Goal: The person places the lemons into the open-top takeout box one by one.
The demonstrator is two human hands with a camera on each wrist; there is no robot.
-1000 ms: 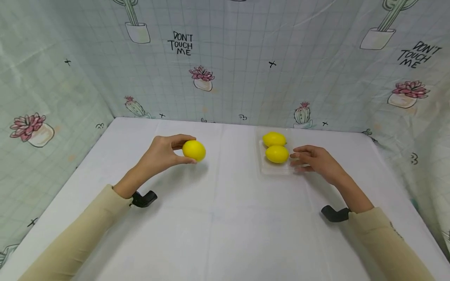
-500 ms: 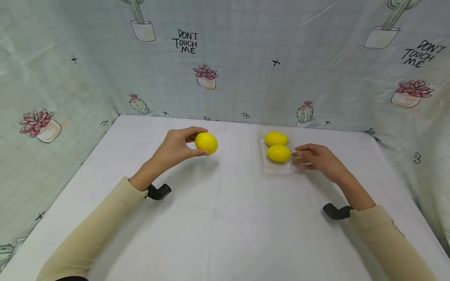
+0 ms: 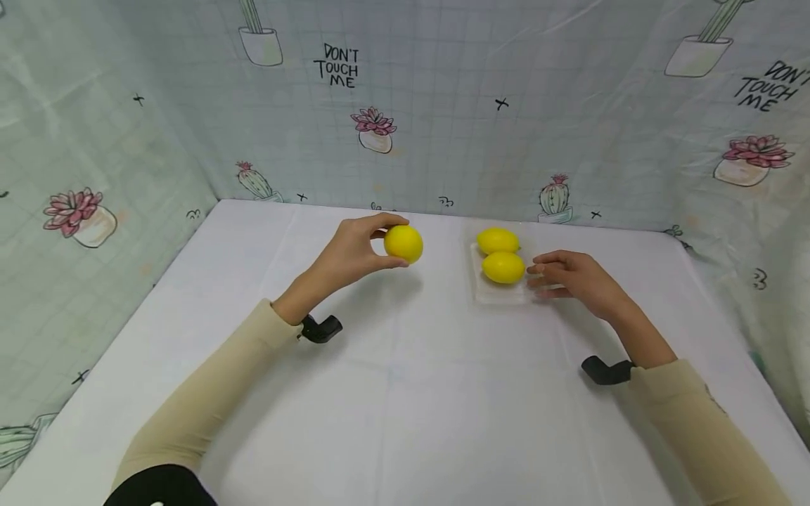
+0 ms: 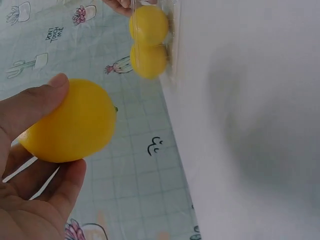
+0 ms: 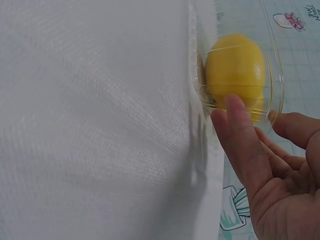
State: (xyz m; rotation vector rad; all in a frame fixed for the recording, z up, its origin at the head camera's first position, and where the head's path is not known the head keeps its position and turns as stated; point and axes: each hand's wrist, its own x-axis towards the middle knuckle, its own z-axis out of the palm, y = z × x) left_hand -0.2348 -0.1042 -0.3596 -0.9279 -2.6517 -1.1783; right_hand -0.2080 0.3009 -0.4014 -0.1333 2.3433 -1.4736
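A yellow lemon (image 3: 403, 244) is held up off the table by my left hand (image 3: 357, 253). Its thumb and fingers pinch the lemon from opposite sides, and a small green stem tip shows in the left wrist view. Two more lemons (image 3: 503, 268) lie one behind the other in a clear plastic container (image 3: 500, 295) at the table's back right. At the container's right end, my right hand (image 3: 572, 277) has its fingers extended against the wall. In the right wrist view, fingertips (image 5: 236, 102) touch the clear wall, close to the lemon (image 5: 236, 67) inside.
A white cloth covers the table (image 3: 405, 393). Behind it and along both sides hangs a cactus-print curtain (image 3: 436, 140). Black camera mounts (image 3: 321, 329) sit at both wrists. At the lower left, a black rounded object (image 3: 161, 487) shows by the sleeve.
My left hand has carried its lemon to the right and slightly back, closer to the container. The right hand stays at the container's right end. The head view has shifted a little.
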